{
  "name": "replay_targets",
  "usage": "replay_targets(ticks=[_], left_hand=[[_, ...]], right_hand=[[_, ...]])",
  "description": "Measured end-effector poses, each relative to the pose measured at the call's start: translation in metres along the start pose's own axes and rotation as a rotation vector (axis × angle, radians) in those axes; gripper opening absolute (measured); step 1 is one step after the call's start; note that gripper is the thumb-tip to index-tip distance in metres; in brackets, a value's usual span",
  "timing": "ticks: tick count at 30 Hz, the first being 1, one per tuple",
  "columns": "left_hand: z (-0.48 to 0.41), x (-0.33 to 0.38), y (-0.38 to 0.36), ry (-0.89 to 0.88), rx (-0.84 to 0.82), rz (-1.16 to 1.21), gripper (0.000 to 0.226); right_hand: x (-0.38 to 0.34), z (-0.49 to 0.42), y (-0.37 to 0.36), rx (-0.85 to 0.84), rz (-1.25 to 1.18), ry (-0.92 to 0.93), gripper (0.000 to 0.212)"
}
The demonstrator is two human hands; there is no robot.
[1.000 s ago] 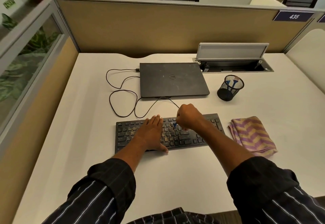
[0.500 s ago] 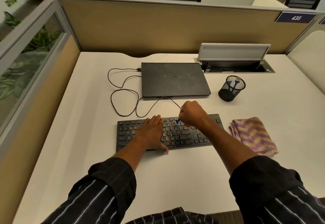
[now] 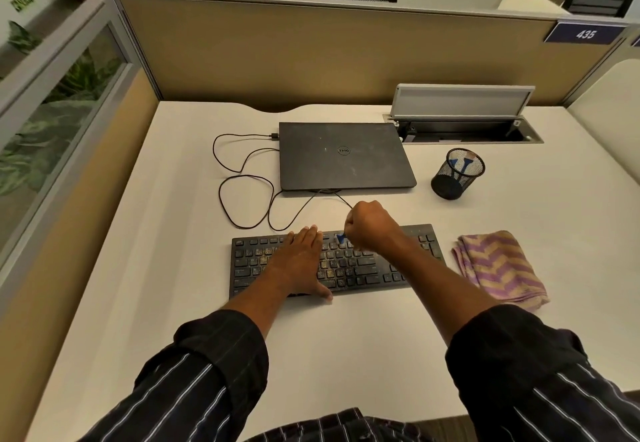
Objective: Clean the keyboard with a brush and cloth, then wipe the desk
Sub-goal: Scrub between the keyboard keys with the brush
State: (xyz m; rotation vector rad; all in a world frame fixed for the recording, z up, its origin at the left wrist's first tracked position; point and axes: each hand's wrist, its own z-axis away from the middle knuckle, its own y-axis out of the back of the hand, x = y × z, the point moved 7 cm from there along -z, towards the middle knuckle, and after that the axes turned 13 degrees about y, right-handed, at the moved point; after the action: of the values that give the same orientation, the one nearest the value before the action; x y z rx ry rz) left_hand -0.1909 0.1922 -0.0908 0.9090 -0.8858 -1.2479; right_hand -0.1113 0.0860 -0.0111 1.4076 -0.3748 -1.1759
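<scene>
Steadying dusty black plastic keyboard (image 3: 256, 270) under flat left hand (image 3: 301, 261); gripping small blue brush (image 3: 341, 237) in fisted right hand (image 3: 370, 225).

**Brush stroke shifts back left**

Right hand (image 3: 372, 225), fisted on the blue brush (image 3: 341, 237), swung slightly right half a second ago. It is now back left and a touch farther up the keyboard (image 3: 249, 263). The brush tip sits nearer the top key row than a second ago. Small moves only.

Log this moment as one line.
left hand flat on keyboard | right hand grips brush over keyboard | cloth untouched
</scene>
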Motion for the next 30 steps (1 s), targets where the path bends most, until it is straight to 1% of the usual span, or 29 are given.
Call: replay_targets(ticks=[2,4,7,9,12,16,20,26,30], left_hand=[[0.000,0.000,0.000,0.000,0.003,0.006,0.137],[0.000,-0.001,0.000,-0.005,0.007,0.009,0.137],[0.000,-0.001,-0.001,-0.008,0.015,0.007,0.138],[-0.001,-0.001,0.000,-0.008,0.016,0.007,0.138],[-0.001,-0.001,0.000,-0.011,0.013,0.004,0.138],[-0.001,-0.001,-0.001,-0.011,0.018,0.008,0.139],[-0.001,-0.001,-0.001,-0.009,0.018,0.006,0.139],[0.001,-0.001,0.000,-0.008,0.018,0.009,0.139],[-0.001,-0.002,-0.001,-0.008,0.023,0.012,0.140]], right_hand=[[0.000,0.000,-0.004,-0.043,0.011,-0.006,0.013],[0.001,-0.001,-0.003,-0.057,0.019,-0.014,0.015],[-0.002,-0.005,0.007,0.015,0.041,0.017,0.017],[-0.003,-0.007,0.008,0.030,0.042,0.031,0.018],[-0.002,-0.005,0.001,-0.018,0.053,0.024,0.014],[0.000,-0.003,-0.003,-0.081,0.050,0.019,0.016],[-0.002,-0.006,0.005,0.019,0.051,0.044,0.017],[-0.006,0.001,-0.003,-0.066,0.068,0.049,0.012],[-0.008,-0.005,0.003,0.008,0.030,0.066,0.019]])
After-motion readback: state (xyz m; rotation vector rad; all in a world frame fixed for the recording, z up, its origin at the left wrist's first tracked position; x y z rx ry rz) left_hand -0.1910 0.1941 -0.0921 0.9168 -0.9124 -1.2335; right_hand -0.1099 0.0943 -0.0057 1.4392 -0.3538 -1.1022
